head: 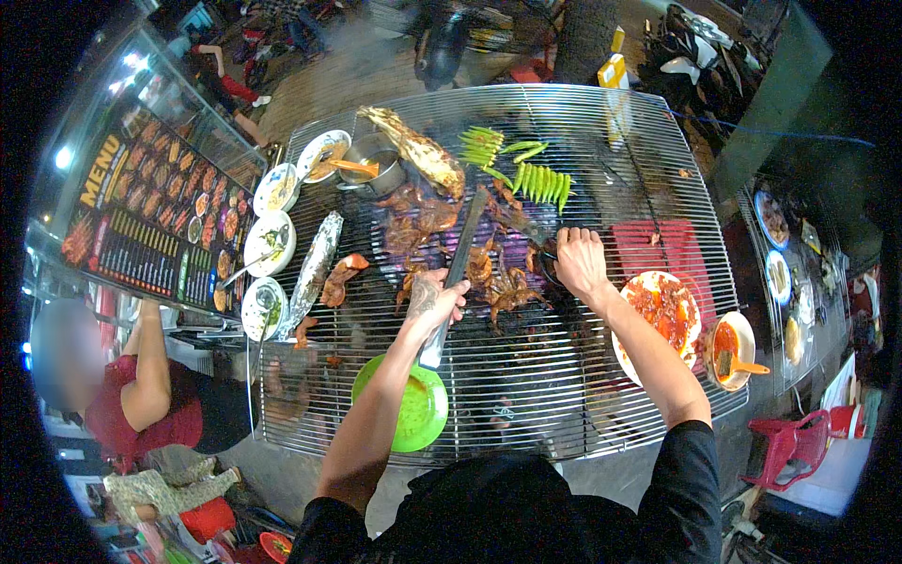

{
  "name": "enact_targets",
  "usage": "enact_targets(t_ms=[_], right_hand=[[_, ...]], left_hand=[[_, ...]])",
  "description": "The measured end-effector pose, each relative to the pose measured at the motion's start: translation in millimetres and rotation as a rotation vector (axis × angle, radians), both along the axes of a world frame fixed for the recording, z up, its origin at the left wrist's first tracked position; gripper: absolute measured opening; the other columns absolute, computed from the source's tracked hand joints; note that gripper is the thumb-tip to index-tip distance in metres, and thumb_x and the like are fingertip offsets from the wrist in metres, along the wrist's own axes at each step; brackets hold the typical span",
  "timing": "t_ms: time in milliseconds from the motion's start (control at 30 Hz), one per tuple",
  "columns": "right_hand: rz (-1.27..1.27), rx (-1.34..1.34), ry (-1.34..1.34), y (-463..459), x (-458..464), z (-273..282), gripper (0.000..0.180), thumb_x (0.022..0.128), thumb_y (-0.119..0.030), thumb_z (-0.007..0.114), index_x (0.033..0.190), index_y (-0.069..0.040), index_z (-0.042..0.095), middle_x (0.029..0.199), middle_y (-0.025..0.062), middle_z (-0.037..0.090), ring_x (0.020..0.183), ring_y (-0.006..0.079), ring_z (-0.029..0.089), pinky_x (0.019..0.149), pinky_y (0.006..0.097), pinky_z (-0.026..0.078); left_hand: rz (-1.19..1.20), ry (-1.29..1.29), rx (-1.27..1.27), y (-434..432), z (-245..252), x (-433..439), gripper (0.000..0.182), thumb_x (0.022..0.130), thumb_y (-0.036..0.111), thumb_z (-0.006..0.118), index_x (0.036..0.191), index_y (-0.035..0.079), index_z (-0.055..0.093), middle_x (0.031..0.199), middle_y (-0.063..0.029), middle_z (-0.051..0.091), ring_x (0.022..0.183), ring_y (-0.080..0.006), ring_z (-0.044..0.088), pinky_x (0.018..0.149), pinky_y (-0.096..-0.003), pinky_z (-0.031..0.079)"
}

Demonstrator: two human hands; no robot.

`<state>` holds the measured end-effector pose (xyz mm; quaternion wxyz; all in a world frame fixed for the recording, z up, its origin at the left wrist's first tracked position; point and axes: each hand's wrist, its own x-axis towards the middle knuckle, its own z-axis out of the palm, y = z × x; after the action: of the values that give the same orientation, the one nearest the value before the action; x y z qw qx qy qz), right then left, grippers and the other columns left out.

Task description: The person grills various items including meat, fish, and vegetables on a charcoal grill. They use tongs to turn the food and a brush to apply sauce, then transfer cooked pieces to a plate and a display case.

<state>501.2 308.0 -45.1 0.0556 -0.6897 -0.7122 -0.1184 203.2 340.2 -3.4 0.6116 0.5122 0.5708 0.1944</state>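
My left hand [431, 299] is closed around long metal tongs [466, 243] that slant up and away over the grill grate [521, 395]. My right hand [581, 262] grips the dark handles of scissors [538, 234]. Their blades point up-left at a piece of browned meat [509, 211], close to the tongs' tips; whether the tips pinch it cannot be told. Flattened browned birds, seemingly quail [511, 283], lie between my hands. More browned meat [423, 222] sits left of the tongs. Beyond are rows of green okra [542, 185] and a long charred food piece [416, 148].
Foil-wrapped food [315, 261] and several bowls [271, 243] line the grate's left side near a metal pot [373, 182]. A green plate [426, 426] is under my left forearm. Right are a sauce-covered plate [652, 296] and a brush bowl [724, 338]. A person [151, 402] stands left.
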Motion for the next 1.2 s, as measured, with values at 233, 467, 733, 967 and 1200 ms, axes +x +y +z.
enact_targets(t_ms=[233, 467, 733, 967, 1200], right_hand=[[0.076, -0.068, 0.006, 11.9, 10.4, -2.8, 0.035, 0.075, -0.022, 0.078, 0.097, -0.001, 0.06, 0.087, 0.0163, 0.069, 0.084, 0.0314, 0.07, 0.077, 0.043, 0.054], [-0.057, -0.196, 0.247, 3.6, 8.4, 14.5, 0.032, 0.083, -0.024, 0.078, 0.097, 0.001, 0.065, 0.076, 0.0219, 0.07, 0.075, 0.0411, 0.071, 0.068, 0.0496, 0.057], [-0.233, -0.352, 0.757, -187.2, -49.3, 34.6, 0.035, 0.079, -0.031, 0.081, 0.087, 0.0, 0.068, 0.072, 0.0236, 0.068, 0.07, 0.0435, 0.069, 0.065, 0.0506, 0.055], [-0.327, -0.217, 0.841, -261.3, -110.6, 44.3, 0.042, 0.091, -0.033, 0.075, 0.109, 0.004, 0.068, 0.09, 0.0274, 0.071, 0.082, 0.042, 0.071, 0.069, 0.05, 0.056], [-0.379, 0.112, 1.148, -196.8, -133.8, 80.8, 0.037, 0.096, -0.013, 0.06, 0.127, 0.007, 0.055, 0.075, 0.0273, 0.066, 0.07, 0.0437, 0.07, 0.061, 0.0488, 0.051]], left_hand=[[-0.031, 0.053, -0.045, 13.4, -7.7, 1.3, 0.026, 0.098, 0.017, 0.068, 0.115, -0.001, 0.061, 0.07, -0.0064, 0.064, 0.047, -0.0141, 0.059, 0.039, -0.0297, 0.044], [0.005, 0.097, -0.063, 17.1, -11.5, 6.4, 0.038, 0.095, 0.016, 0.071, 0.125, -0.003, 0.058, 0.069, -0.0071, 0.065, 0.047, -0.0153, 0.06, 0.04, -0.0297, 0.045], [0.007, -0.084, -0.062, -57.1, 26.6, -38.2, 0.027, 0.099, 0.021, 0.069, 0.115, 0.002, 0.061, 0.074, -0.0031, 0.063, 0.049, -0.0079, 0.057, 0.041, -0.023, 0.043], [0.019, -0.471, -0.185, -153.1, 7.3, 2.8, 0.038, 0.102, 0.028, 0.064, 0.133, 0.006, 0.06, 0.086, -0.001, 0.065, 0.07, -0.0067, 0.061, 0.056, -0.0219, 0.049], [-0.049, -0.629, 0.494, -194.0, 47.8, 41.2, 0.073, 0.097, 0.032, 0.067, 0.156, 0.0, 0.038, 0.153, -0.0163, 0.042, 0.137, -0.0249, 0.043, 0.115, -0.0413, 0.033]])
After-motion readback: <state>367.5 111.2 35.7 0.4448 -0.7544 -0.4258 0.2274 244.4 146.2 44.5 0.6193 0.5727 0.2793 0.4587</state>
